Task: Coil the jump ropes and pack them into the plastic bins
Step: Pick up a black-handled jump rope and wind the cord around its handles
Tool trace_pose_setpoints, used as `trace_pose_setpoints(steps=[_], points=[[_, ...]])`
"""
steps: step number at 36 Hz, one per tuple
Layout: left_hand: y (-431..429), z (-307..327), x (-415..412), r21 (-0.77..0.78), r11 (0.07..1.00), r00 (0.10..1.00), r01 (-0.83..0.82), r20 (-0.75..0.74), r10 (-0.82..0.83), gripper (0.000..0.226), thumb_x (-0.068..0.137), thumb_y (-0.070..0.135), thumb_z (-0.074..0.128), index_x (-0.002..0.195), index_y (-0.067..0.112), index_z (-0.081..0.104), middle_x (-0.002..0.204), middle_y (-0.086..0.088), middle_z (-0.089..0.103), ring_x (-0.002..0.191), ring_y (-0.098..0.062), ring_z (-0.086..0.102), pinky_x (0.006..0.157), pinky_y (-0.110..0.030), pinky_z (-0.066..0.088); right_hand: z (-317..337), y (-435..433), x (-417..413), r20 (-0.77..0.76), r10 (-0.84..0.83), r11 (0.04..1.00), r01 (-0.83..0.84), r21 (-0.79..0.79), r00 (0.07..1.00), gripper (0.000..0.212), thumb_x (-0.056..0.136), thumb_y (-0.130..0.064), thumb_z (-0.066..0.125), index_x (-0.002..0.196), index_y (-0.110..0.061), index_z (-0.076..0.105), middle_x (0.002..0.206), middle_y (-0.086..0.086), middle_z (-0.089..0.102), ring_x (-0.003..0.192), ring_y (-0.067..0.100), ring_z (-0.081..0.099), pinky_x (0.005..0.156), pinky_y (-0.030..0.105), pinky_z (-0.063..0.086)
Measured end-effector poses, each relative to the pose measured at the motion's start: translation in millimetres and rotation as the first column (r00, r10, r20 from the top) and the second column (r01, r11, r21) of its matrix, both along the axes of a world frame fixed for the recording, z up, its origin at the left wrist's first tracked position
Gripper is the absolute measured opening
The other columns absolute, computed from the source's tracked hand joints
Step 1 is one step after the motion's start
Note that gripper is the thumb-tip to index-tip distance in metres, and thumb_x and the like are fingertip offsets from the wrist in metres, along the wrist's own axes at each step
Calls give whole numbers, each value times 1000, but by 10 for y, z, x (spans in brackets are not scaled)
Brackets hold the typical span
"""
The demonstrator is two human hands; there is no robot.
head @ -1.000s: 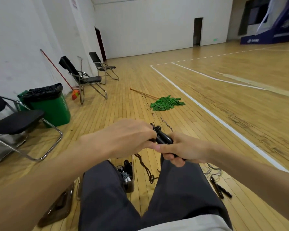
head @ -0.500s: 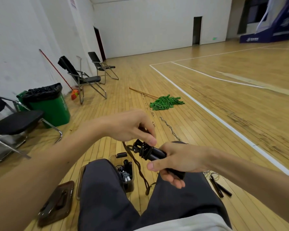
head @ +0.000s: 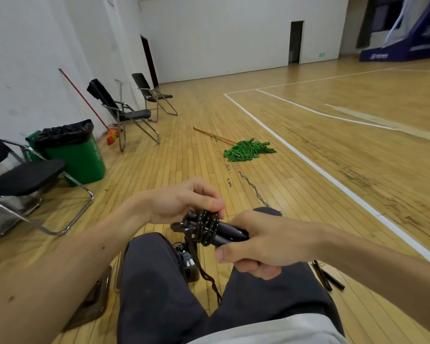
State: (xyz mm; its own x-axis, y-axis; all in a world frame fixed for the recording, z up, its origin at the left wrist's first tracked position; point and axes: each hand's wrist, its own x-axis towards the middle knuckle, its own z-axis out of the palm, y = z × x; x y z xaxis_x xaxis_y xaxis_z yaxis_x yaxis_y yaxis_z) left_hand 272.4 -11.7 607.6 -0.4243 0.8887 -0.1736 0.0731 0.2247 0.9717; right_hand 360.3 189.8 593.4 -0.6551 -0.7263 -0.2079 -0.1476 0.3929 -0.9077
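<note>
In the head view, a pair of black plastic jump-rope handles (head: 230,235) is gripped side by side in the right hand (head: 266,244), fingers curled round them. Their long axis is laid nearly level, left to right, with the free ends pointed left towards the left hand (head: 181,201). A dark speckled cord (head: 207,225) is wound crosswise round the handles, and its top turn is pinched by the left fingertips. A loose tail is hung straight down between the knees. A brown translucent plastic bin (head: 193,274) is seen on the wooden floor (head: 308,194) just below the bundle, half hidden by the left thigh. A second black-handled jump rope (head: 329,278) is laid beside the right knee. Open floor is offered ahead and to the right; the left is edged by a black folding chair (head: 23,175) and a green waste bin (head: 77,155).
</note>
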Motion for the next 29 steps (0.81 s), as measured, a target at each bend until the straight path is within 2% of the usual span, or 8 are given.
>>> trace_pose_setpoints(steps=[7, 10, 12, 14, 19, 22, 25, 29], points=[[99, -140, 50, 249, 967, 965, -60, 260, -7, 19, 86, 35, 73, 79, 18, 67, 70, 9, 64, 60, -4, 58, 59, -16, 51, 23, -65, 49, -52, -42, 975, 29, -221, 998, 31, 104, -15, 55, 75, -11, 45, 55, -1, 42, 41, 14, 37, 44, 26, 34], [115, -169, 65, 256, 956, 959, -145, 274, 72, 30, 80, 45, 78, 74, 20, 64, 70, 2, 51, 63, -16, 34, 58, -19, 34, 7, -65, 22, -70, -97, 953, 73, -293, 993, 28, 103, -15, 56, 78, -6, 48, 58, 4, 41, 42, 16, 38, 43, 24, 36], [131, -157, 95, 224, 959, 967, -171, 223, 120, 32, 82, 56, 74, 78, 25, 67, 76, -9, 25, 75, -33, 6, 61, -32, 16, 1, -64, -11, -87, -148, 934, 111, -339, 985, 27, 103, -14, 56, 80, -2, 49, 59, 6, 40, 42, 16, 38, 42, 24, 36], [166, -131, 139, 213, 955, 964, -208, 209, 163, 34, 86, 60, 65, 81, 27, 71, 83, -15, 6, 76, -33, 3, 63, -37, 11, -6, -56, -44, -82, -191, 913, 146, -382, 978, 25, 103, -14, 56, 80, -5, 48, 59, 4, 41, 42, 14, 38, 41, 23, 35], [222, -68, 230, 214, 921, 946, -324, 78, 315, 46, 100, 33, 36, 77, 27, 75, 53, 6, 34, 40, -4, 30, 40, -20, 20, -61, -42, -110, -85, -278, 872, 214, -440, 957, 24, 100, -18, 58, 80, -8, 49, 58, 2, 43, 42, 13, 38, 42, 26, 33], [239, -52, 269, 165, 879, 894, -447, 61, 443, 35, 101, 31, 41, 109, 13, 69, 53, 3, 36, 40, -6, 28, 38, -19, 22, -96, 12, -171, -73, -379, 820, 298, -488, 923, 21, 102, -16, 57, 84, -7, 50, 59, 2, 44, 43, 15, 38, 41, 26, 33], [253, -56, 277, 104, 876, 872, -472, -92, 481, 37, 108, 32, 35, 130, 12, 58, 54, 2, 33, 41, -8, 25, 40, -22, 19, -118, 76, -231, -66, -455, 776, 359, -519, 888, 19, 102, -16, 57, 87, -5, 50, 59, 1, 45, 43, 15, 39, 41, 25, 34], [281, -2, 295, 50, 862, 816, -504, -299, 495, 38, 109, 33, 33, 104, 7, 61, 55, -2, 31, 45, -10, 22, 42, -23, 18, -188, 102, -285, -96, -516, 755, 399, -520, 851, 27, 102, -19, 56, 93, 7, 53, 59, 1, 44, 44, 16, 39, 42, 24, 35]])
